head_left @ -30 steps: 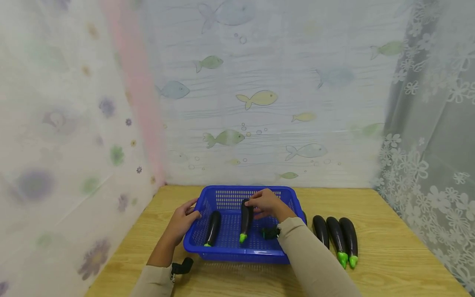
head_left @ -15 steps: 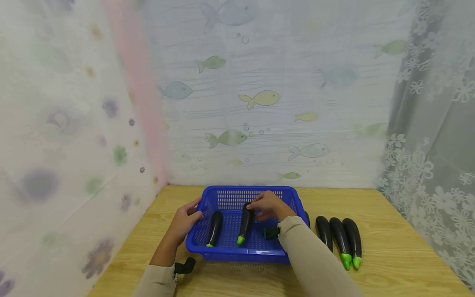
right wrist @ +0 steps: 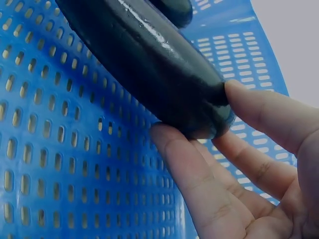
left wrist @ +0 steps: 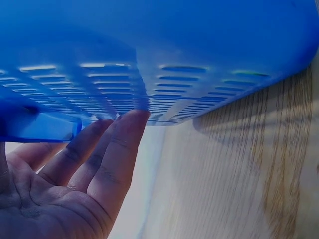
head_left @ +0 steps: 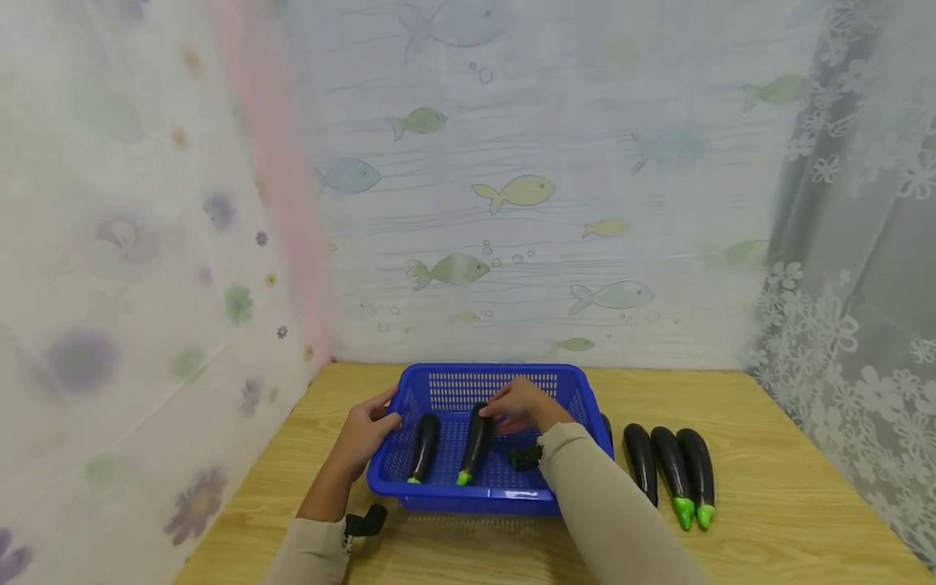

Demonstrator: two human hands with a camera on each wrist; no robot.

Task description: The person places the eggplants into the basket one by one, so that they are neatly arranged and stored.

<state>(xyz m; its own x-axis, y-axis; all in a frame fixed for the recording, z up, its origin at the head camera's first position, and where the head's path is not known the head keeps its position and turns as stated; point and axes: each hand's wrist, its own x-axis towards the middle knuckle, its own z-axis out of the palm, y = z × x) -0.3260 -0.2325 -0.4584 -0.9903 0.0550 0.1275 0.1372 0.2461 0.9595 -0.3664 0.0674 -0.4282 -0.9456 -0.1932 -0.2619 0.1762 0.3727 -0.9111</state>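
A blue plastic basket with slotted walls stands on the table. My left hand holds its left rim, thumb over the edge and fingers against the outer wall. Inside the basket, my right hand pinches the rounded far end of a dark eggplant between thumb and fingers. This eggplant slants, its green stem end toward the basket's near side. Left of it, a second eggplant lies along the basket floor.
Several more eggplants lie on the wooden table right of the basket, among them a rightmost eggplant; one is mostly hidden behind the basket's right rim. A curtain with fish prints hangs behind the table.
My right hand has shifted the held eggplant left and slightly down, toward the other eggplant in the basket. The left hand keeps its hold on the rim.
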